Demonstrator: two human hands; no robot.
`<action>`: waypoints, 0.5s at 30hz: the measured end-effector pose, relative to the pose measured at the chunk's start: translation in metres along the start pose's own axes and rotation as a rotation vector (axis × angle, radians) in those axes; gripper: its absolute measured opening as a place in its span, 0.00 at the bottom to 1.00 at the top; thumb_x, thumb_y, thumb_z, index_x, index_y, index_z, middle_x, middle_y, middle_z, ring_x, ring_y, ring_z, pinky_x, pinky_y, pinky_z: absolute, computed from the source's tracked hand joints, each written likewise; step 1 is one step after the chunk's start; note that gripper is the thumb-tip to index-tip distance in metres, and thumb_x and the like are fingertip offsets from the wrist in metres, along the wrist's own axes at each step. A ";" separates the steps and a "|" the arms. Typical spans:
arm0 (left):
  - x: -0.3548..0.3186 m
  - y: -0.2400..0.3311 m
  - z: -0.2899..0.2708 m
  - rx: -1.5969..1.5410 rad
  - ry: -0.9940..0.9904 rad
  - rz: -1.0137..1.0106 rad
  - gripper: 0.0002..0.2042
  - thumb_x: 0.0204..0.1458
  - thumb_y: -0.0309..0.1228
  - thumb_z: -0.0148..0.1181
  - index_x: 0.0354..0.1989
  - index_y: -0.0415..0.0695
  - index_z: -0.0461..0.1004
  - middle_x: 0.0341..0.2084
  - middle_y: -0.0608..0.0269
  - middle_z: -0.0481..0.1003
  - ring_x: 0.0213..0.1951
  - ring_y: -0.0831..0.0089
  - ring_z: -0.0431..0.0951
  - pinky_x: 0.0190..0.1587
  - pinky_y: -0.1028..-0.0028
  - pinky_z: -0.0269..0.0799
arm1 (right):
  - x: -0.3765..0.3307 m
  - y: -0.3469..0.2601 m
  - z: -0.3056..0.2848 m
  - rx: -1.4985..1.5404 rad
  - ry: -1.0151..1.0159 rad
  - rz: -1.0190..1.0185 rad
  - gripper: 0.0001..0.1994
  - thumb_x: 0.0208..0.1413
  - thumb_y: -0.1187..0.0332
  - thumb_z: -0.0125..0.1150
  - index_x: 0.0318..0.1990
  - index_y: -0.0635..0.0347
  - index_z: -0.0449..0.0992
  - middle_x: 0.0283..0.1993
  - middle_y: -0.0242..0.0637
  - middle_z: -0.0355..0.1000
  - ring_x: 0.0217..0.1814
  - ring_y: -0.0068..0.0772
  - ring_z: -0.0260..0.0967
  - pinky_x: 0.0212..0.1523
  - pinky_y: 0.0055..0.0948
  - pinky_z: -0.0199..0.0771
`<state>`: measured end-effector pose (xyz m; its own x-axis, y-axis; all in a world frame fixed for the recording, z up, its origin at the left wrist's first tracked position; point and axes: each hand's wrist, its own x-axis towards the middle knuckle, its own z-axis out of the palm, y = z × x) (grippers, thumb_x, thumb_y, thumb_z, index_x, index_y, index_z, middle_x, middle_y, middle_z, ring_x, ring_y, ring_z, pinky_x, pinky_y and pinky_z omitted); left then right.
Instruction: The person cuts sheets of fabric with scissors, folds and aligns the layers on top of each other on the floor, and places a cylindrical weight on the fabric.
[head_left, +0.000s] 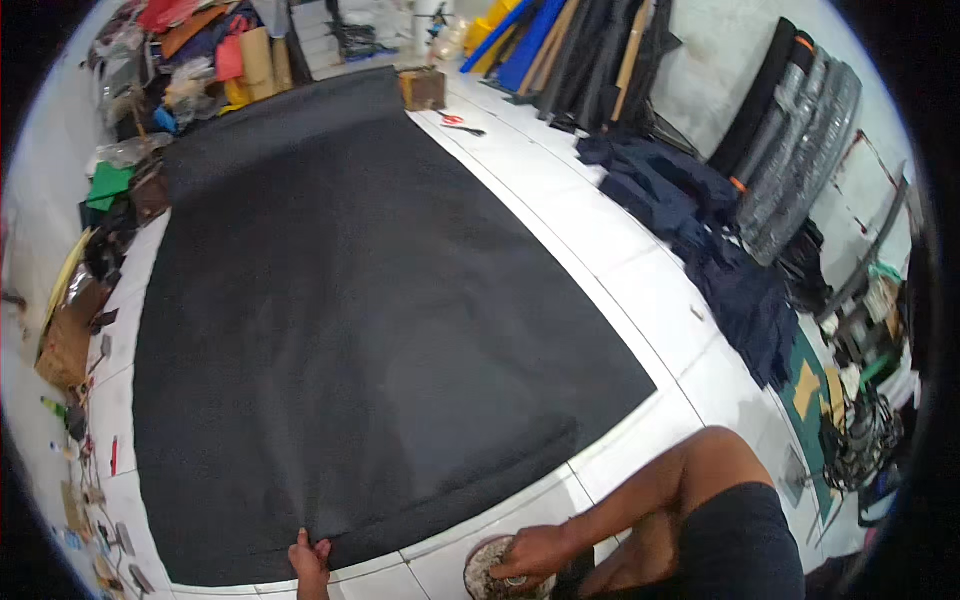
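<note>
Black fabric sheet [370, 330]: left hand [310, 562] fingers pinch its edge; right hand [535, 555] grips a round bowl [482, 572].

Place: I am looking down into a fabric or upholstery workshop.
Floor: a large dark sheet [370, 330] lies spread across white tiles [640, 270].
Walls: rolls of material [800, 150] lean upright; navy cut pieces [700, 230] are piled beside them.
Tools: red-handled scissors [458, 123] rest nearby.
</note>
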<state>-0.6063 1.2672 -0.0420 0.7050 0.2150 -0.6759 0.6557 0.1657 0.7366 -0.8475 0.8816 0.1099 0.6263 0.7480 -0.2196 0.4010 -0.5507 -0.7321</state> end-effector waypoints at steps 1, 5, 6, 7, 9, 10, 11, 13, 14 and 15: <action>0.001 0.000 0.001 0.026 -0.080 -0.002 0.23 0.58 0.42 0.58 0.51 0.36 0.60 0.40 0.52 0.66 0.34 0.60 0.74 0.39 0.64 0.75 | -0.003 0.009 0.009 -0.040 -0.008 -0.034 0.29 0.51 0.55 0.63 0.58 0.57 0.64 0.26 0.48 0.72 0.30 0.53 0.73 0.28 0.49 0.69; 0.010 -0.006 -0.005 0.022 -0.048 0.045 0.22 0.58 0.43 0.58 0.49 0.38 0.62 0.37 0.57 0.68 0.35 0.65 0.72 0.40 0.67 0.72 | -0.004 -0.002 -0.049 0.152 -0.154 0.087 0.33 0.42 0.47 0.70 0.52 0.55 0.70 0.34 0.47 0.74 0.45 0.52 0.73 0.57 0.47 0.67; 0.008 -0.005 -0.002 0.058 -0.071 0.021 0.22 0.58 0.43 0.58 0.49 0.38 0.62 0.37 0.57 0.68 0.35 0.65 0.72 0.40 0.67 0.72 | -0.007 0.019 -0.025 0.224 0.002 0.054 0.30 0.40 0.47 0.72 0.48 0.55 0.72 0.39 0.45 0.74 0.49 0.50 0.72 0.54 0.47 0.69; 0.010 -0.003 -0.004 0.079 -0.070 0.028 0.21 0.58 0.43 0.59 0.48 0.38 0.63 0.36 0.58 0.68 0.35 0.66 0.72 0.40 0.68 0.72 | -0.004 0.037 -0.031 0.420 -0.025 0.162 0.26 0.41 0.49 0.73 0.43 0.56 0.75 0.40 0.44 0.74 0.44 0.46 0.73 0.46 0.43 0.73; 0.010 -0.004 -0.003 0.010 0.004 0.074 0.16 0.56 0.41 0.62 0.40 0.42 0.67 0.30 0.59 0.70 0.29 0.70 0.74 0.31 0.74 0.75 | -0.015 0.102 -0.034 0.543 0.391 0.149 0.15 0.50 0.55 0.66 0.36 0.57 0.77 0.37 0.44 0.74 0.37 0.37 0.74 0.33 0.37 0.73; 0.009 -0.006 -0.006 0.026 0.004 0.064 0.16 0.56 0.41 0.62 0.40 0.42 0.67 0.30 0.59 0.70 0.29 0.70 0.74 0.31 0.74 0.75 | -0.029 0.107 -0.056 0.409 0.514 0.485 0.13 0.54 0.57 0.63 0.34 0.58 0.76 0.32 0.43 0.75 0.33 0.37 0.74 0.32 0.38 0.73; 0.008 -0.006 -0.002 0.034 0.060 0.082 0.16 0.57 0.41 0.62 0.39 0.42 0.67 0.29 0.60 0.70 0.27 0.70 0.74 0.30 0.74 0.74 | -0.049 0.114 -0.049 0.344 0.905 0.690 0.14 0.55 0.55 0.62 0.32 0.58 0.75 0.28 0.43 0.75 0.29 0.42 0.74 0.31 0.40 0.73; 0.012 -0.006 -0.011 0.077 -0.013 0.110 0.18 0.56 0.40 0.61 0.43 0.40 0.65 0.34 0.60 0.70 0.33 0.69 0.73 0.36 0.69 0.72 | -0.089 0.139 -0.042 0.255 1.127 0.905 0.15 0.55 0.54 0.62 0.31 0.58 0.73 0.26 0.45 0.74 0.29 0.49 0.74 0.30 0.43 0.73; 0.008 -0.006 -0.009 0.082 -0.026 0.101 0.18 0.56 0.40 0.61 0.43 0.40 0.65 0.34 0.60 0.70 0.33 0.69 0.73 0.36 0.69 0.72 | -0.102 0.143 -0.034 0.251 1.131 0.921 0.15 0.55 0.54 0.62 0.31 0.58 0.73 0.26 0.45 0.74 0.29 0.49 0.74 0.30 0.43 0.73; 0.000 -0.003 -0.006 0.090 -0.040 0.087 0.18 0.58 0.35 0.59 0.44 0.29 0.67 0.38 0.52 0.72 0.37 0.62 0.74 0.41 0.65 0.74 | -0.114 0.145 -0.023 0.196 1.180 1.006 0.14 0.56 0.55 0.62 0.31 0.58 0.73 0.25 0.43 0.74 0.28 0.46 0.74 0.30 0.41 0.72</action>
<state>-0.6095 1.2721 -0.0444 0.7693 0.1857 -0.6113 0.6120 0.0608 0.7886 -0.8450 0.7081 0.0433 0.7616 -0.6387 -0.1101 -0.5209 -0.5021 -0.6904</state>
